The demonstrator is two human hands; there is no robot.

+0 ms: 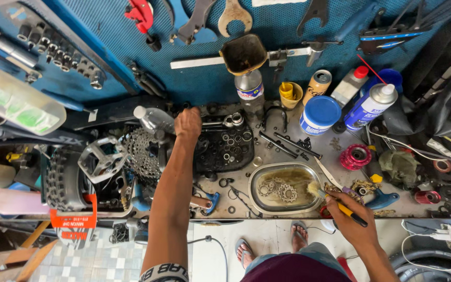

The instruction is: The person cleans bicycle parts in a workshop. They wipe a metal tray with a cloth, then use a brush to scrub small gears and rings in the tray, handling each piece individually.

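Observation:
My left hand (187, 124) reaches far across the cluttered workbench, fingers curled over something small at the back edge of a black parts tray (225, 151); what it grips is hidden. My right hand (352, 216) holds a yellow-handled brush (335, 202) whose bristles dip into an oval metal pan (283, 187). The pan holds murky liquid with sprockets (287, 194) lying in it.
A cassette of cogs (141, 152), a pedal (102, 159) and a knobby tyre (63, 180) lie left. Spray can (371, 104), blue-lidded tub (319, 115), drink can (317, 84), plastic bottles (250, 94) stand at the back. Wrenches hang on the blue board. My sandalled feet (272, 245) show below.

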